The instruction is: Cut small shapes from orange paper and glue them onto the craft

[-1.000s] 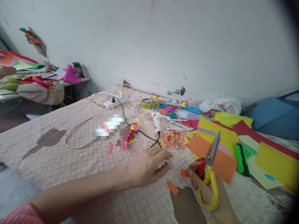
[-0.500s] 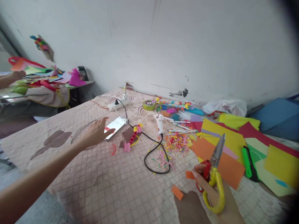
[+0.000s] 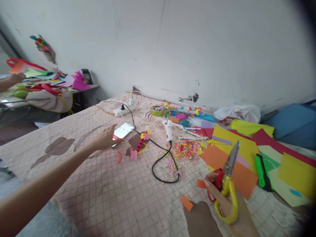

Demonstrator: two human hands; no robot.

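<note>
My left hand [image 3: 106,137] reaches across the cloth to a smartphone [image 3: 123,130] with a lit screen. Its thumb and fingers close around the phone's near end, covering part of it. In my right hand [image 3: 219,196] are scissors [image 3: 229,164] with one red and one yellow handle, blades pointing up and away. A small orange piece [image 3: 201,183] sticks out at the fingertips of that hand. A second orange piece [image 3: 186,203] lies on the cloth just left of it. A red headband-like strip [image 3: 140,144] with pink and yellow bows rests right of the phone.
A white glue gun [image 3: 168,130] with a looped black cord stands mid-table beside paper scraps [image 3: 187,152]. Coloured sheets [image 3: 229,171] and a green cutter [image 3: 263,172] lie right. A power strip [image 3: 125,109] and tape roll [image 3: 157,111] are farther back. Another person's hand [image 3: 16,79] shows far left.
My left hand has moved slightly forward onto the phone, its thumb and fingers closing in on it. My right hand keeps the scissors in nearly the same place.
</note>
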